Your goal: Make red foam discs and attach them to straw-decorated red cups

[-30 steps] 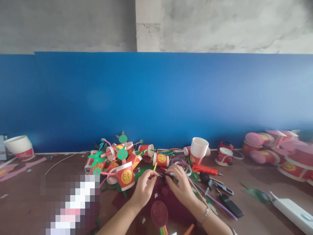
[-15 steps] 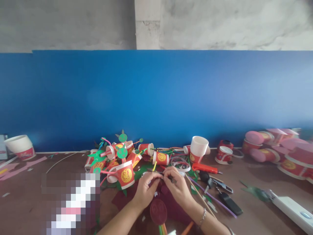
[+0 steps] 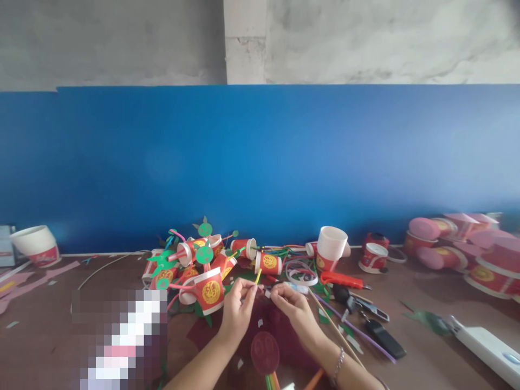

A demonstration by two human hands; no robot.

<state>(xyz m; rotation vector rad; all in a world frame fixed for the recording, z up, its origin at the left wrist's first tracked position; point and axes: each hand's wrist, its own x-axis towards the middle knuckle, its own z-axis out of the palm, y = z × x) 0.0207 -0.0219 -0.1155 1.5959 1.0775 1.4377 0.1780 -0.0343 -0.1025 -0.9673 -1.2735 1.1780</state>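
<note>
My left hand (image 3: 238, 313) is closed in a pinch; whatever lies between its fingertips is too small to make out. A yellow strip (image 3: 259, 276) stands up right by those fingertips, and I cannot tell whether it is held. My right hand (image 3: 298, 314) pinches a small white piece (image 3: 267, 294), a short gap from the left. Below the hands lies a dark red sheet (image 3: 292, 346) with a round, dark red paper disc (image 3: 265, 352) marked with a face. Coloured sticks (image 3: 271, 381) extend from the disc toward me.
Red paper cups (image 3: 209, 291) with green cutouts crowd behind my left hand. A white cup stack (image 3: 331, 246), an orange cutter (image 3: 342, 280), keys (image 3: 376, 309) and a black fob (image 3: 384, 337) lie to the right. Pink-topped cups (image 3: 485, 271) and a glue gun (image 3: 483, 346) are farther right.
My hands have drawn slightly apart, the left lower and turned more upright. A white piece now shows at my right fingertips. The dark, blade-like thing between the hands no longer shows.
</note>
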